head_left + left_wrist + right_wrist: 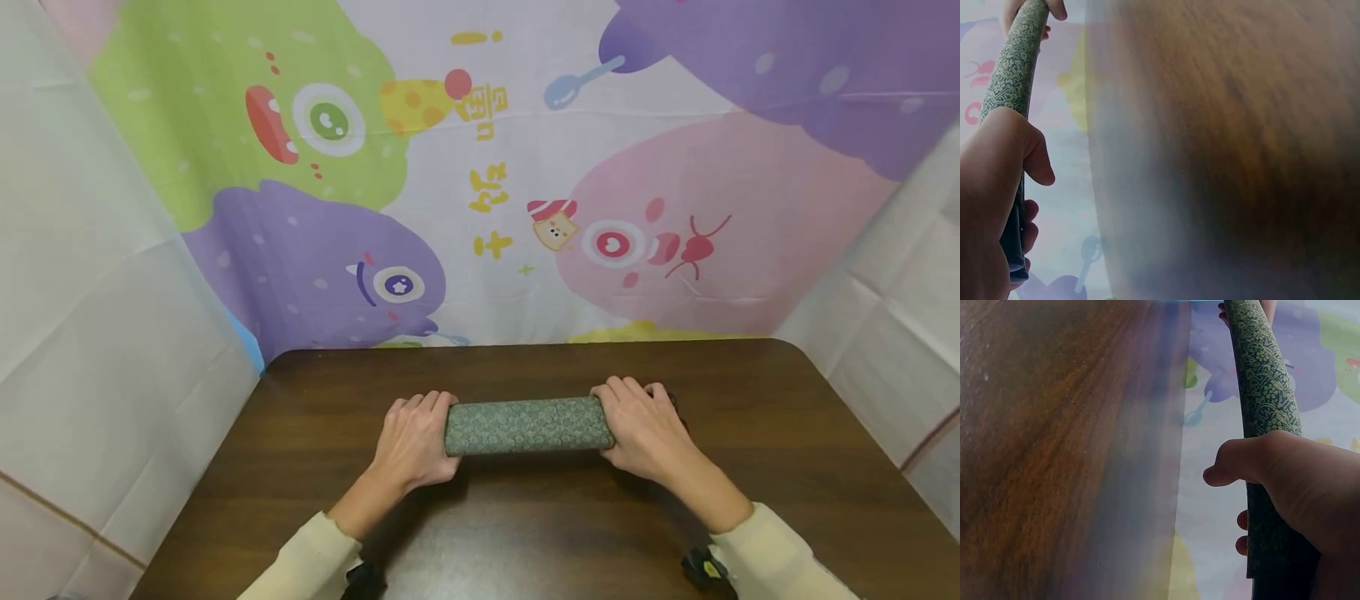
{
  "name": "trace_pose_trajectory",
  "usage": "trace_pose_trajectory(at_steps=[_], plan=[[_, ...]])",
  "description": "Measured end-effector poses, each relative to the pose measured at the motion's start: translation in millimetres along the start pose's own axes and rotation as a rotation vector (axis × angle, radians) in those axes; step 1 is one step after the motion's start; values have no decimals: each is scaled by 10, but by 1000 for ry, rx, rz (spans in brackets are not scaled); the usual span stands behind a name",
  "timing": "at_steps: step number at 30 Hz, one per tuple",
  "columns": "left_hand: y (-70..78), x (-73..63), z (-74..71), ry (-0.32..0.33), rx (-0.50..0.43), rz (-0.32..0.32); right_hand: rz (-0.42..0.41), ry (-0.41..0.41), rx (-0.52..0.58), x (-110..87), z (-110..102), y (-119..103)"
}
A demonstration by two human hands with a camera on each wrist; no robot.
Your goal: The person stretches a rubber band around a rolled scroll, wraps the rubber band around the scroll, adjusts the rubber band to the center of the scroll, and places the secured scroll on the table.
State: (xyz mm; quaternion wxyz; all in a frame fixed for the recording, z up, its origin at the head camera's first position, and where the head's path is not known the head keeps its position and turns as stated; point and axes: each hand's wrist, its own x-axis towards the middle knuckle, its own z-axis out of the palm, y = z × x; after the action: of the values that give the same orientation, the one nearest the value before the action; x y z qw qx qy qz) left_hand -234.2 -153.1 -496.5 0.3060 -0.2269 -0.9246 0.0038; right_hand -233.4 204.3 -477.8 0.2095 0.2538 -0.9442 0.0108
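A long, narrow object covered in green floral pattern [529,427] is held level above the table, stretched between both hands. My left hand [420,437] grips its left end, with the thumb on the near side and the fingers over the far side. My right hand [641,425] grips the right end the same way. In the left wrist view, the patterned object [1013,69] has a dark, smooth part below the left hand [997,162]. The right wrist view shows the patterned object [1266,375] running through the right hand [1297,481], also with a darker end. What kind of thing it is, I cannot tell.
Beneath the hands is a dark brown wooden table [517,533] with rounded far corners. A cloth printed with cartoon monsters [495,300] hangs behind it. White panels [90,333] stand on both sides. Dark wrist devices [705,568] sit at the cream sleeves [772,550].
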Motion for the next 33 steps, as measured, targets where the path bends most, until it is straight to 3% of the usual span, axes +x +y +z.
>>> trace_pose_trajectory(at_steps=[33], plan=[[-9, -54, 8, 25, 31, 13, 50, -67, -2, -47, 76, 51]])
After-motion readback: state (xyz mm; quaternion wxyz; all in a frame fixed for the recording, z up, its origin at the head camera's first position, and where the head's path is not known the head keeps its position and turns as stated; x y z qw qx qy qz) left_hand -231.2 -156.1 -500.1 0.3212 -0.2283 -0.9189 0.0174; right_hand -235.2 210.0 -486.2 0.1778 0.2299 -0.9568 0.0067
